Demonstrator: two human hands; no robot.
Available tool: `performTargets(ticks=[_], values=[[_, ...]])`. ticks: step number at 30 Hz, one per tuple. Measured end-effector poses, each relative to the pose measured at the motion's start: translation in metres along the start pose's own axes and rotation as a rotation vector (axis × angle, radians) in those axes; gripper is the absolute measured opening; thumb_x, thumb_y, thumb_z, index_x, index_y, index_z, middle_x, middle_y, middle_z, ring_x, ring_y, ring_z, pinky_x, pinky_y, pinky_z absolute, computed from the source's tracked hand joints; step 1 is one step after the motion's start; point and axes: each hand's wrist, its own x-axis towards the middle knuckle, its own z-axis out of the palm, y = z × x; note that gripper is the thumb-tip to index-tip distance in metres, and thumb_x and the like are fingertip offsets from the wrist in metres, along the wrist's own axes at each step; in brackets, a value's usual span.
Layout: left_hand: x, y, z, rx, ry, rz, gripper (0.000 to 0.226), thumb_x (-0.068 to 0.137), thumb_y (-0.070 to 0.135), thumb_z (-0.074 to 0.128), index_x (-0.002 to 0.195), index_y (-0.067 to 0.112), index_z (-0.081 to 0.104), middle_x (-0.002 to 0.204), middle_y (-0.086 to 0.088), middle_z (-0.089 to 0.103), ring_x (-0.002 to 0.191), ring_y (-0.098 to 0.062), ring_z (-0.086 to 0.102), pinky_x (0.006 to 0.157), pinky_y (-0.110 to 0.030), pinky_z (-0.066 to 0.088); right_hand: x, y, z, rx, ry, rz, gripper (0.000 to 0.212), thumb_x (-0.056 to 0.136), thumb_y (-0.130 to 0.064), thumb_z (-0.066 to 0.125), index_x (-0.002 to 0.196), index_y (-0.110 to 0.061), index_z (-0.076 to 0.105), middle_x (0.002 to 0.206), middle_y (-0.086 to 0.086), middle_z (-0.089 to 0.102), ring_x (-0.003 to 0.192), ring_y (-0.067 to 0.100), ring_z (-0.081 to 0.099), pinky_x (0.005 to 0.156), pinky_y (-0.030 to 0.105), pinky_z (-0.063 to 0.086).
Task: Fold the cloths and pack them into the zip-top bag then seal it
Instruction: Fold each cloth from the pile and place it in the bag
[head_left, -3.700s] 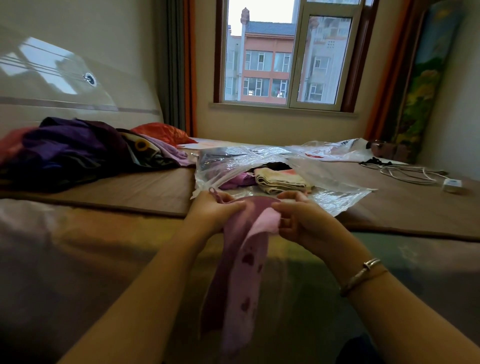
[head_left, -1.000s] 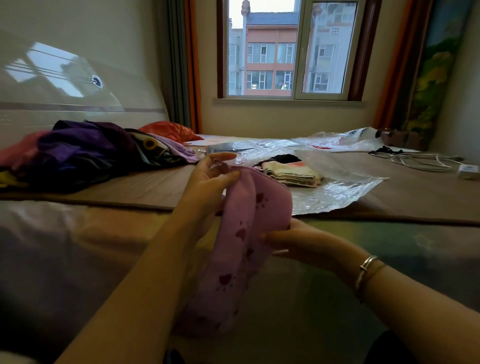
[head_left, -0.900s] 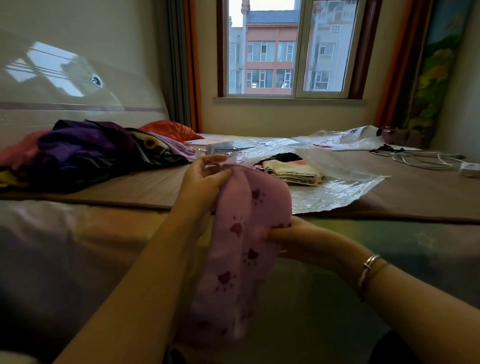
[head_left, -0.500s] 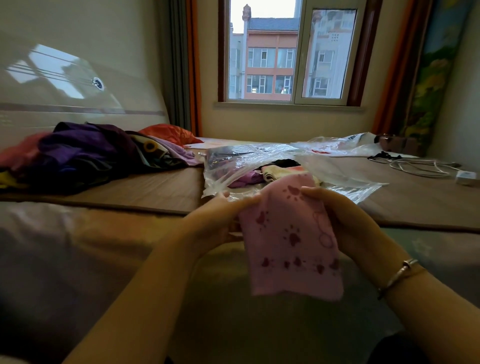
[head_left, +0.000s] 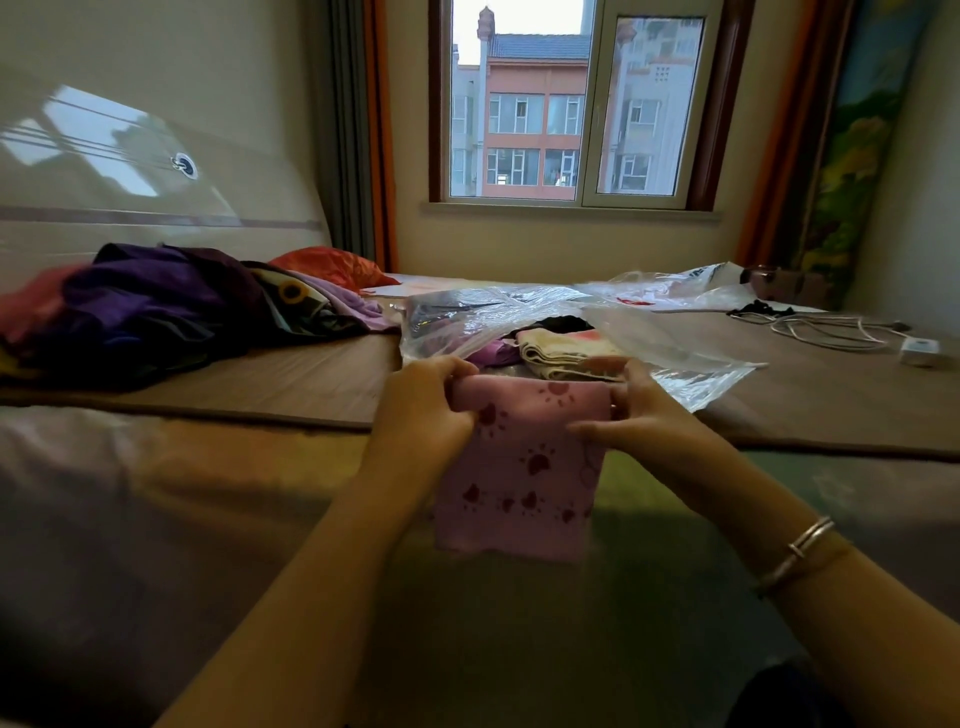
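hands: your left hand (head_left: 426, 410) and right hand (head_left: 641, 415) pinch the pink paw-print cloth (head_left: 519, 467) by its top corners
handling: light and floppy, so grab the hanging bottom edge below your hands

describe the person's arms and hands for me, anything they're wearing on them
Both forearms are bare, with no sleeves in view. The left hand shows no rings or gloves. The right hand is also ungloved; behind it, the right wrist carries a thin silver-coloured metal bangle.
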Motion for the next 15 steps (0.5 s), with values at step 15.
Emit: performTargets(ticks=[15], values=[[0.014,0.002,0.021,-0.110,0.113,0.089,0.002,0.088,0.015,0.063,0.088,0.013,0.061,0.092,-0.004,0.061,0.087,-0.019,0.061,0.072,-0.035,0.054,0.021,-0.002,-0.010,-0.083,0.294,-0.129,0.011,0.091,-0.022,0.060,0.101,-0.021,0.056,0.088,0.002,0.060,0.060,0.015,0.062,0.048,0.026,0.051]])
